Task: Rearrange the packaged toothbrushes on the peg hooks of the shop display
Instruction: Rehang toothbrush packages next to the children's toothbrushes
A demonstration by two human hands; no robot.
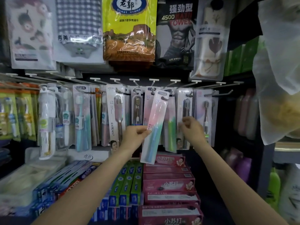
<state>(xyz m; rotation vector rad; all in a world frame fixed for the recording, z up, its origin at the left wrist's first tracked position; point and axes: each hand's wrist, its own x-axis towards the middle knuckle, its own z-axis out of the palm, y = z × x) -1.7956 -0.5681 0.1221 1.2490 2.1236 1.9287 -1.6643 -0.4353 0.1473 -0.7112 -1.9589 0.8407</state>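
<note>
Our left hand (135, 135) pinching a tilted pink-and-teal toothbrush pack (155, 125), our right hand (192, 129) fingers curled on a hanging pack (184, 117), peg hooks (134, 81) above.

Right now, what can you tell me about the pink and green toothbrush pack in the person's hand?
The toothbrush pack is a long, narrow card under shiny clear plastic, pink at the top fading to green and blue below, with a blue-handled brush inside. It tilts, top leaning right, its hang hole close to a peg hook. The left hand pinches its left edge near the middle. The right hand does not touch it.
</note>
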